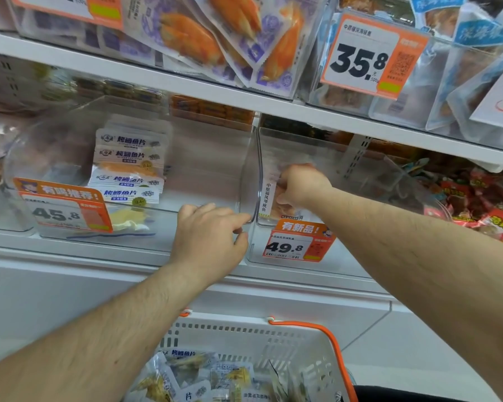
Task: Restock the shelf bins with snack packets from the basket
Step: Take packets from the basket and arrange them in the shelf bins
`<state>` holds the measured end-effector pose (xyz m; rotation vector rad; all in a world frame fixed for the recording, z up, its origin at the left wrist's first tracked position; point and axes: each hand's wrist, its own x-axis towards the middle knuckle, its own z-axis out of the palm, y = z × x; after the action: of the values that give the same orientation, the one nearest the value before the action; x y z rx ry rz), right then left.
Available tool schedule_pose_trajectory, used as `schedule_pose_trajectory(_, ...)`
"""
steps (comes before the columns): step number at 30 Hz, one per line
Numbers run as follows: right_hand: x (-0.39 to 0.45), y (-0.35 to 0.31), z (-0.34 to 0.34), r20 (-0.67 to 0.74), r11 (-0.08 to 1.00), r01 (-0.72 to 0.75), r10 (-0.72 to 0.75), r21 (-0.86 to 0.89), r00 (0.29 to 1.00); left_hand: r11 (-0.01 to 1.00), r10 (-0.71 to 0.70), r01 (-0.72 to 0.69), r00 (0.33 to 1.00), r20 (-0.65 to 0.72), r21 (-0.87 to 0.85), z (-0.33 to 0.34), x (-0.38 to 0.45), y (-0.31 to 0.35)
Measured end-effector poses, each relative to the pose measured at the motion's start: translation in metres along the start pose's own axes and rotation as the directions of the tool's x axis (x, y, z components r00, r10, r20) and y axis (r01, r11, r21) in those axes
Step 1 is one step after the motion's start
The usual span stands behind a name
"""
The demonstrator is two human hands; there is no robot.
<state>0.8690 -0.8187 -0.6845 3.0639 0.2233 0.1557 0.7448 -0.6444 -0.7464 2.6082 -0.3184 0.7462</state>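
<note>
Two clear plastic bins stand side by side on the middle shelf. The left bin (204, 166) holds a short stack of white fish-snack packets (128, 169) at its left side. My left hand (209, 242) grips the front right corner of that bin's rim. Inside the right bin (325, 146), my right hand (299, 184) holds a pale packet (279, 208) with an orange picture, fingers curled round its top. Below, a white basket (244, 338) with an orange handle holds several loose snack packets (204, 378).
Price tags reading 45.8 (67, 210) and 49.8 (298, 242) hang on the bin fronts. The upper shelf (186, 79) carries bins of purple and blue packets and a 35.8 tag (369, 56). Red packets (482, 204) fill the bin at far right.
</note>
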Motion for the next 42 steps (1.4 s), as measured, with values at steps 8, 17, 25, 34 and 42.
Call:
schedule_pose_trajectory(8,-0.013,0.002,-0.012,-0.062,0.994,-0.027,0.033,0.102,0.998,0.999,-0.040,0.039,0.994,0.097,0.007,-0.008,0.000,0.004)
schedule_pose_trajectory(17,-0.073,-0.029,-0.036,-0.391,0.938,0.101,0.040,0.332,0.920,0.988,0.012,0.010,0.990,0.138,-0.156,-0.028,0.003,0.001)
schedule_pose_trajectory(25,-0.143,-0.072,-0.003,-0.751,0.785,0.469,-0.007,0.405,0.661,0.977,0.061,0.009,0.945,0.321,-0.213,-0.062,-0.017,-0.003)
schedule_pose_trajectory(34,-0.183,-0.099,0.124,-0.093,0.698,0.039,0.039,0.715,0.995,0.998,-0.060,0.005,0.377,0.924,0.063,-0.070,-0.048,-0.025)
schedule_pose_trajectory(42,-0.213,-0.131,0.240,0.582,0.777,-0.367,0.001,0.511,0.813,0.996,-0.082,0.040,0.310,0.947,0.073,-0.058,-0.055,-0.036)
